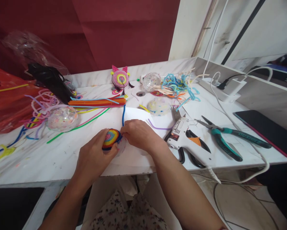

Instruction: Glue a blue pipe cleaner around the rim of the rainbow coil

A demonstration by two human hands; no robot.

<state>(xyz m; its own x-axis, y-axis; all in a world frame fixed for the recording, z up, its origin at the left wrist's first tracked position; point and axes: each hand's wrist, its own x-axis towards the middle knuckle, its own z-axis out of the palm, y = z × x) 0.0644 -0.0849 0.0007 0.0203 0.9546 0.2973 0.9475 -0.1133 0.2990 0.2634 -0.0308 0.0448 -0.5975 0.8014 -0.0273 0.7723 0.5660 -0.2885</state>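
Hands meet over a rainbow coil disc (111, 136) at the near edge of the table (49, 163).
The left hand (92, 158) clamps the disc by its rim; the right hand (139, 135) pinches a dark blue stem (123, 115) at the disc's right edge. Just right, a white glue gun (187, 143) and teal-handled pliers (226, 131) crowd the near side, with a phone (265, 132) farther right. Orange stems (97, 102) lie beyond the disc; a clear dome (63, 118) and pink tangle (43, 105) sit left. Bare white surface opens near and left of the left hand.
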